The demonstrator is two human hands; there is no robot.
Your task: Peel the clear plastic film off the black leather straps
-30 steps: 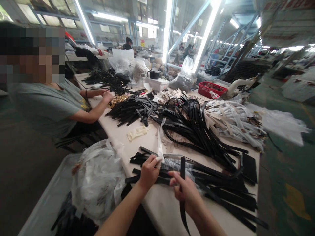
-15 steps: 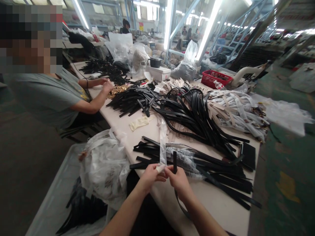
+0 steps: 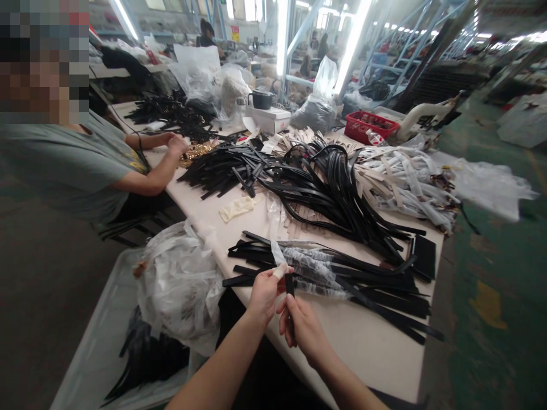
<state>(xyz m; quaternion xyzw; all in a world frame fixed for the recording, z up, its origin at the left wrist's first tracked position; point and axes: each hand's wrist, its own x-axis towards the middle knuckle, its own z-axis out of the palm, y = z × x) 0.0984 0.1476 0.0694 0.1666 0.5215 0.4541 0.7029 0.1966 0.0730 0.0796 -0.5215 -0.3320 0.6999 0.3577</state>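
Observation:
My left hand point(image 3: 264, 293) is closed on the near end of a long, narrow clear plastic sleeve point(image 3: 277, 250), which stretches away over the table. Something whitish covers one of its fingertips. Just beside it, my right hand point(image 3: 304, 327) pinches a black strap point(image 3: 290, 283) between thumb and fingers, the strap's end pointing up near the sleeve's mouth. Whether the strap end has entered the sleeve I cannot tell. Beyond my hands lies a bundle of black straps point(image 3: 384, 287), partly wrapped in clear plastic point(image 3: 310, 265).
A heap of long black straps point(image 3: 342, 176) covers the table's middle, near a pale glove point(image 3: 236, 209). A red basket point(image 3: 371, 126) stands at the back. On the left, a co-worker's hands point(image 3: 176, 143) handle gold-coloured pieces. A plastic bin point(image 3: 85, 341) with bags stands below the table edge.
My right hand has shifted lower on the strap, leaving a short end upright beside my left hand. The sleeve's near part now bends toward my left fingers. The view has shifted slightly.

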